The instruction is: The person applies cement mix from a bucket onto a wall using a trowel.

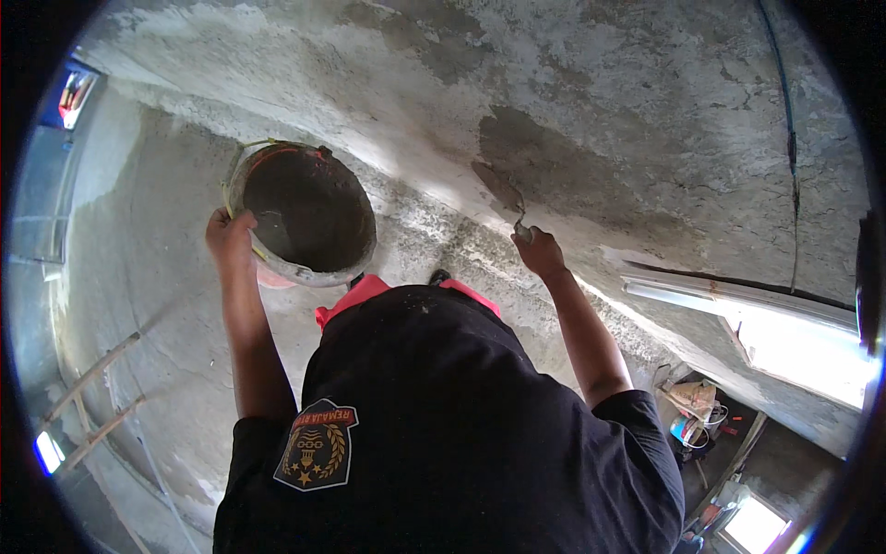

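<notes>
My left hand [231, 235] is closed on the near left rim of a round bucket [367, 235], its edge crusted with grey. Wet grey mortar [309, 208] lies inside the bucket, and a yellowish handle runs along the left of its rim. On the right, my right hand [539, 251] grips the handle of a pointed trowel [501, 190]. The trowel's blade is at the rough grey wall [591, 120], below a darker damp patch [526, 138]; whether it touches the surface I cannot tell.
A dark cable [791, 148] hangs down the wall at the right, above a bright window opening [803, 355]. Bags and a small blue-and-white bucket [685, 430] stand at the lower right. Wooden poles [97, 369] lean at the left.
</notes>
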Available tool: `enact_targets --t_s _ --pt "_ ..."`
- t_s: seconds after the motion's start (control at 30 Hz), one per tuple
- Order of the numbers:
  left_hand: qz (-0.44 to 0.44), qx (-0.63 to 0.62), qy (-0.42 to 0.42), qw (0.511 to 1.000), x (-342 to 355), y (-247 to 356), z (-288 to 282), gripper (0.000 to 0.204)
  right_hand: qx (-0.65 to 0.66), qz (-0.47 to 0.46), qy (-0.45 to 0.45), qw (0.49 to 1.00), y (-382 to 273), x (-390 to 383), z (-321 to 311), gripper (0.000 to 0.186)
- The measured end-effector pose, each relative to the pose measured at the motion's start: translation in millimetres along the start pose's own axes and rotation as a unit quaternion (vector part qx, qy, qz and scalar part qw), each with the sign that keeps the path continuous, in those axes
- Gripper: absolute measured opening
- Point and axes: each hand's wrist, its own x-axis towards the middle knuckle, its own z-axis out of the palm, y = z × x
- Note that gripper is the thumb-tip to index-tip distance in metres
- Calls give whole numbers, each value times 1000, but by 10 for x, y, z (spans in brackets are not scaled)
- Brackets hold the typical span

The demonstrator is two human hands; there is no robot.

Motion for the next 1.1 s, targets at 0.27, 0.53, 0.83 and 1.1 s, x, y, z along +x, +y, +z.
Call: enact_targets --t_s 0.27,0.53,0.83,1.1 --pt "23 29 23 999 -59 49 -119 19 105 -51 11 993 -200 -469 -574 34" --pt "29 53 28 998 20 -45 -221 17 16 -25 21 999 -213 -179 -590 39" --pt "14 47 26 998 -22 39 -177 16 -57 -53 -8 997 -248 353 -53 51" --pt "19 57 18 998 -98 47 -236 17 28 -49 -5 998 -234 -354 -333 41"
